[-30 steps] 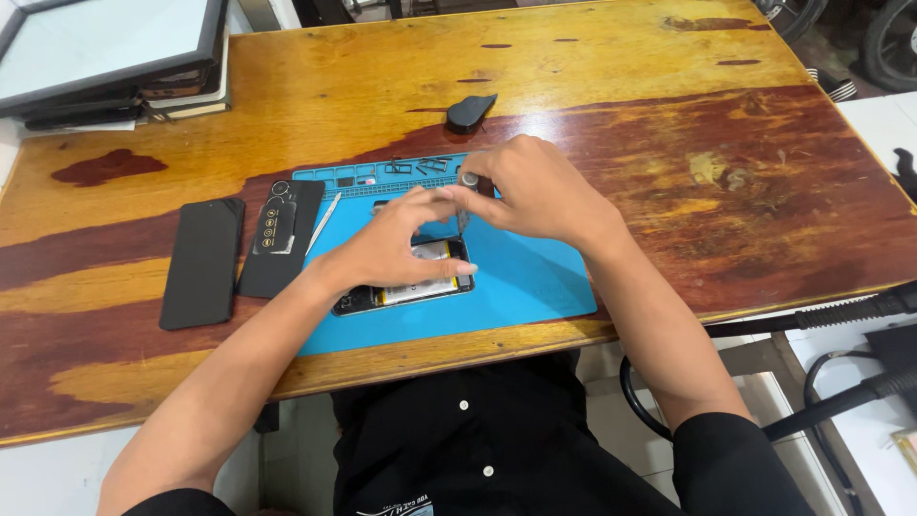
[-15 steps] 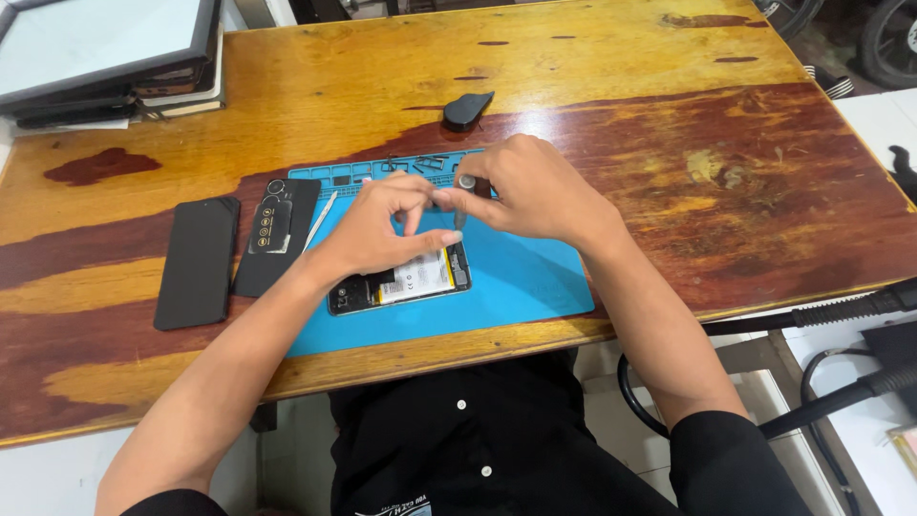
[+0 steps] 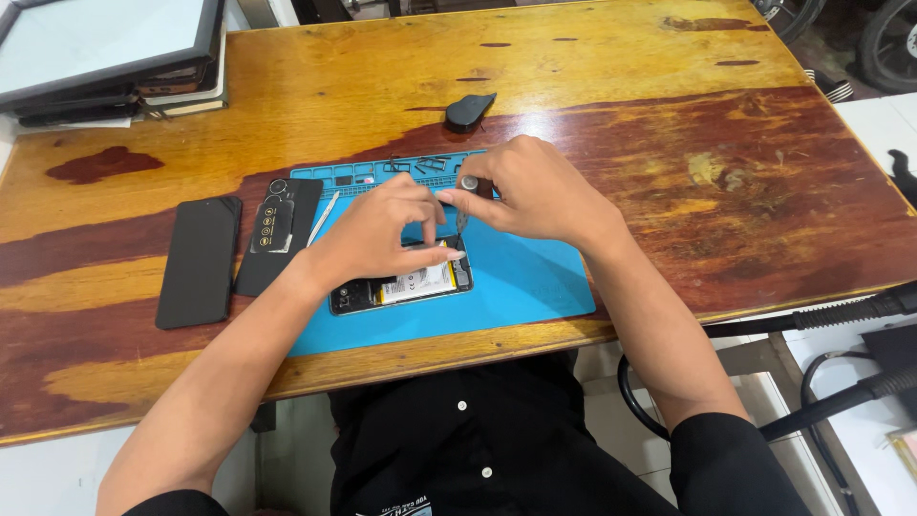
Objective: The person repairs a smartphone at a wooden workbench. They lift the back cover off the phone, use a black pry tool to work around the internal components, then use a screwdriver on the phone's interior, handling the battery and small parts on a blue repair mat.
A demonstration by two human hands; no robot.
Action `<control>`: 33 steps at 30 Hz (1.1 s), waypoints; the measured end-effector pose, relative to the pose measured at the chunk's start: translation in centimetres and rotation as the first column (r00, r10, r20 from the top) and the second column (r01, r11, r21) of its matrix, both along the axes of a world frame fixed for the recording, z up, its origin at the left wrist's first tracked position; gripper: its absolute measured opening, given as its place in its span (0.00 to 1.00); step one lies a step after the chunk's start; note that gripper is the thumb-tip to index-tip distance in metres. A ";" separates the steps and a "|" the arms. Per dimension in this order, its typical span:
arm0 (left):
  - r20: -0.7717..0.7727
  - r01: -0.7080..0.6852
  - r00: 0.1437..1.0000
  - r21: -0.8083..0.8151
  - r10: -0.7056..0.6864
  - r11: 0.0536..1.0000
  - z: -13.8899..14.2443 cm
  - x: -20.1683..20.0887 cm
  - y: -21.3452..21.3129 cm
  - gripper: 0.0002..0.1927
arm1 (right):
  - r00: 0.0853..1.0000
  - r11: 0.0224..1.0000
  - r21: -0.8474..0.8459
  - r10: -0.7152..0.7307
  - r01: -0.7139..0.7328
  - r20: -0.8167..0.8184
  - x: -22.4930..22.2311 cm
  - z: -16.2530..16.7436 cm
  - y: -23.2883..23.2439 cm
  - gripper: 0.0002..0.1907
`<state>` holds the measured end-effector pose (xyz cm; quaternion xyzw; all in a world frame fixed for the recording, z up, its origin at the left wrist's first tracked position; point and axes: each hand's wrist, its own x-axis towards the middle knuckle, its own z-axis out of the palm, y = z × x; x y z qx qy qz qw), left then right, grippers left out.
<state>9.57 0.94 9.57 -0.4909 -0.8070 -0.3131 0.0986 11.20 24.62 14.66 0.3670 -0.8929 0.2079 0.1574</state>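
Hands barely shifted: right hand (image 3: 535, 196) grip pinching screwdriver (image 3: 467, 196), left hand (image 3: 377, 234) pressing opened phone (image 3: 406, 285) on blue mat (image 3: 535, 282), wooden table (image 3: 669, 115).

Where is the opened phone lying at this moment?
In the head view, the opened phone lies on the blue mat near the table's front edge, partly under the left hand, right of the black back cover.

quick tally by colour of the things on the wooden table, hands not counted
Black: 4 - opened phone under the left hand, flat slab, back cover, small wedge-shaped piece
Blue: 1 - work mat
Silver: 2 - screwdriver in the right hand, thin tool
Dark framed panels: 1 stack
Total: 8
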 end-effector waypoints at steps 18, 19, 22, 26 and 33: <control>0.057 -0.040 0.997 -0.149 0.049 0.988 -0.8 -0.4 -0.3 0.29 | 1.000 1.000 0.004 0.005 -0.005 -0.014 0.2 0.0 -0.2 0.20; 0.066 -0.034 0.997 -0.156 0.044 0.987 -0.8 -0.5 -0.3 0.28 | 1.000 1.000 0.007 0.002 -0.002 -0.013 0.2 0.0 -0.2 0.20; 0.066 -0.012 0.998 -0.161 0.023 0.987 -0.8 -0.6 -0.4 0.27 | 1.000 1.000 -0.004 0.013 -0.013 -0.026 0.2 -0.1 -0.2 0.20; 0.073 -0.008 0.997 -0.172 0.021 0.985 -0.8 -0.6 -0.4 0.27 | 1.000 1.000 -0.003 0.009 -0.009 -0.020 0.2 -0.1 -0.2 0.20; 0.091 -0.003 0.996 -0.184 0.020 0.983 -1.0 -0.6 -0.4 0.26 | 1.000 1.000 0.000 -0.010 0.010 -0.017 0.2 -0.1 -0.1 0.20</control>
